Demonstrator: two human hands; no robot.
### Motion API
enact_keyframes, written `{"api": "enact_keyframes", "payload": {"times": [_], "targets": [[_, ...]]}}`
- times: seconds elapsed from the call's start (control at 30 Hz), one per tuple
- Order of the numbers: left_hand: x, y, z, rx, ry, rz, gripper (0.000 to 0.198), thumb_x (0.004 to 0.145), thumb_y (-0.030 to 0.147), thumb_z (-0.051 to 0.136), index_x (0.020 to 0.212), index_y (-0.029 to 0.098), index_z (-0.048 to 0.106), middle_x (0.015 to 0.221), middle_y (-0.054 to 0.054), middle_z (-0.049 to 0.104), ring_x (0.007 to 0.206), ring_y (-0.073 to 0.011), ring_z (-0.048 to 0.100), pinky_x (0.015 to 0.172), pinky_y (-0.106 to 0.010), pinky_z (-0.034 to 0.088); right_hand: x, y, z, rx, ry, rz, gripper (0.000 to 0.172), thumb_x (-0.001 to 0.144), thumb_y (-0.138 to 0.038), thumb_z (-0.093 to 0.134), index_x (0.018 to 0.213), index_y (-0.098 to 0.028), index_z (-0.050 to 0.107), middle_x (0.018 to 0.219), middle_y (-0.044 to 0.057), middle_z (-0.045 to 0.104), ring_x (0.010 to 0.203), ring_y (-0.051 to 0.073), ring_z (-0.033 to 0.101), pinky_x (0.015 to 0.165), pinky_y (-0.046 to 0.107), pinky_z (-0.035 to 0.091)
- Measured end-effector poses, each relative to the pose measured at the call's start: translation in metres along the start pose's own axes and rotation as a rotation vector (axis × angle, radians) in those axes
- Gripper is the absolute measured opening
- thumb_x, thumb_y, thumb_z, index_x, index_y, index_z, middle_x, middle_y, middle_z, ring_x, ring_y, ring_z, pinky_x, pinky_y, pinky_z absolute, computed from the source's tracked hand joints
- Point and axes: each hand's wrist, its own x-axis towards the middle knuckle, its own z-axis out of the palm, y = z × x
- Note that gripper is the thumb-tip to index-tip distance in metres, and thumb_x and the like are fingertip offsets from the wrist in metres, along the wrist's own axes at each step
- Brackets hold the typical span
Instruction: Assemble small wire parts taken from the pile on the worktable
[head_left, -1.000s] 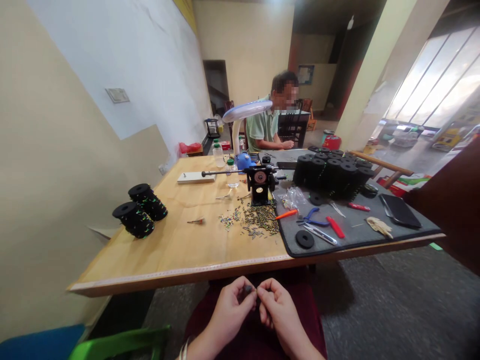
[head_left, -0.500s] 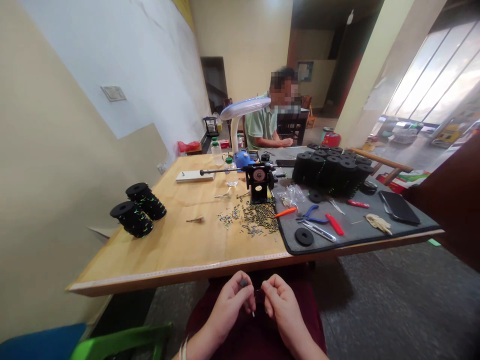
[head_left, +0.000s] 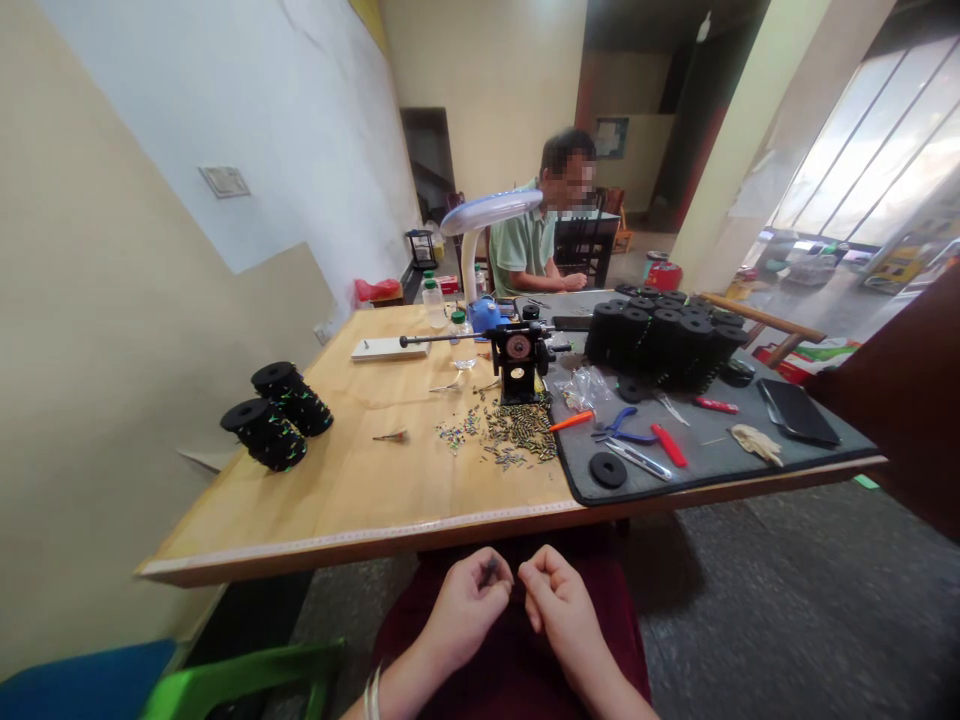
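Observation:
Both hands are held close together over my lap, just below the table's front edge. My left hand (head_left: 469, 608) is closed with a small dark, greyish piece (head_left: 489, 571) showing between its curled fingers; its kind is too small to make out. Beside it, a narrow gap away, my right hand (head_left: 559, 610) is pinched at thumb and forefinger. Anything in that pinch is too fine or too hidden to see. On the tabletop beyond lie a pile of small striped metallic pieces (head_left: 521, 430) and scattered coloured bits (head_left: 459, 432).
A black winding device (head_left: 517, 365) with a long rod stands behind the pile, near a lamp (head_left: 491, 212). Black spools stand at left (head_left: 262, 435) and right (head_left: 667, 340). Pliers (head_left: 628, 427), tweezers (head_left: 637, 460) and a red-handled tool (head_left: 669, 446) lie on a grey mat. Another person (head_left: 529, 245) sits beyond.
The thin pale tip that stuck out below my left fingers no longer shows. My left fingers have curled in, and my right hand has shifted slightly. The table items stay put.

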Motion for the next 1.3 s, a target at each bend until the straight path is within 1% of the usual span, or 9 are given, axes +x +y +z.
{"api": "enact_keyframes", "payload": {"times": [0.2, 0.33, 0.47, 0.67, 0.93, 1.0, 1.1, 1.2, 1.3], "targets": [[-0.002, 0.006, -0.001, 0.137, 0.023, 0.007, 0.013, 0.073, 0.025, 0.060, 0.068, 0.014, 0.066, 0.056, 0.001, 0.057, 0.053, -0.0120, 0.044, 0.053, -0.023, 0.034, 0.000, -0.002, -0.002, 0.007, -0.066, 0.045, 0.034, 0.078, -0.051, 0.057, 0.069, -0.020, 0.044, 0.042, -0.010, 0.043, 0.038, 0.005, 0.027, 0.040, 0.019, 0.018], [-0.001, 0.011, -0.006, 0.018, 0.013, 0.018, 0.016, 0.074, 0.030, 0.061, 0.074, 0.015, 0.067, 0.069, -0.003, 0.065, 0.065, -0.0165, 0.055, 0.063, -0.025, 0.042, -0.001, -0.005, -0.002, -0.032, -0.124, 0.077, 0.027, 0.076, -0.042, 0.057, 0.067, -0.021, 0.044, 0.040, -0.012, 0.037, 0.037, 0.005, 0.024, 0.039, 0.020, 0.016], [0.002, 0.013, -0.009, -0.057, 0.012, 0.032, 0.020, 0.076, 0.036, 0.062, 0.078, 0.016, 0.067, 0.072, -0.003, 0.064, 0.070, -0.0171, 0.056, 0.067, -0.026, 0.044, -0.002, -0.006, -0.001, -0.107, -0.109, 0.022, 0.018, 0.070, -0.025, 0.054, 0.059, -0.021, 0.041, 0.041, -0.012, 0.033, 0.037, 0.004, 0.023, 0.038, 0.019, 0.017], [0.005, 0.010, -0.008, -0.120, 0.133, 0.021, 0.027, 0.074, 0.042, 0.064, 0.080, 0.016, 0.067, 0.066, 0.000, 0.061, 0.059, -0.0135, 0.052, 0.055, -0.022, 0.039, -0.004, -0.004, 0.003, -0.102, -0.108, -0.002, 0.008, 0.065, -0.019, 0.046, 0.059, -0.021, 0.042, 0.035, -0.013, 0.037, 0.031, 0.005, 0.028, 0.035, 0.018, 0.019], [0.010, 0.007, -0.024, -0.169, 0.334, 0.011, 0.043, 0.068, 0.054, 0.065, 0.082, 0.014, 0.068, 0.050, 0.005, 0.049, 0.046, -0.0104, 0.040, 0.046, -0.021, 0.030, -0.001, 0.002, 0.000, -0.001, -0.056, 0.020, 0.015, 0.068, -0.025, 0.052, 0.058, -0.022, 0.040, 0.030, -0.013, 0.035, 0.027, 0.004, 0.026, 0.033, 0.016, 0.016], [0.010, 0.006, -0.030, -0.175, 0.316, -0.022, 0.044, 0.066, 0.055, 0.066, 0.082, 0.013, 0.068, 0.049, 0.006, 0.047, 0.043, -0.0092, 0.037, 0.045, -0.021, 0.028, -0.001, 0.001, -0.003, 0.048, -0.045, 0.030, 0.017, 0.071, -0.029, 0.053, 0.061, -0.022, 0.042, 0.032, -0.012, 0.038, 0.029, 0.004, 0.025, 0.034, 0.016, 0.015], [0.005, 0.007, -0.032, -0.115, 0.203, -0.065, 0.036, 0.066, 0.049, 0.068, 0.076, 0.014, 0.069, 0.052, 0.004, 0.052, 0.045, -0.0095, 0.038, 0.045, -0.022, 0.028, -0.002, -0.002, -0.004, 0.090, -0.041, 0.039, 0.021, 0.075, -0.034, 0.056, 0.065, -0.021, 0.044, 0.036, -0.010, 0.045, 0.032, 0.004, 0.025, 0.036, 0.017, 0.016], [0.000, 0.009, -0.026, -0.036, 0.100, -0.099, 0.025, 0.066, 0.040, 0.067, 0.070, 0.015, 0.069, 0.057, 0.001, 0.057, 0.051, -0.0113, 0.042, 0.048, -0.022, 0.030, -0.004, -0.006, -0.002, 0.085, -0.039, 0.040, 0.025, 0.077, -0.039, 0.058, 0.067, -0.020, 0.045, 0.039, -0.009, 0.047, 0.034, 0.004, 0.026, 0.038, 0.017, 0.017], [-0.001, 0.011, -0.017, -0.058, 0.037, -0.142, 0.024, 0.065, 0.036, 0.068, 0.076, 0.015, 0.069, 0.055, 0.003, 0.054, 0.050, -0.0101, 0.038, 0.047, -0.022, 0.028, -0.006, -0.009, 0.000, 0.044, -0.043, 0.015, 0.030, 0.076, -0.043, 0.061, 0.066, -0.020, 0.045, 0.040, -0.009, 0.048, 0.036, 0.005, 0.029, 0.040, 0.018, 0.019]]}}
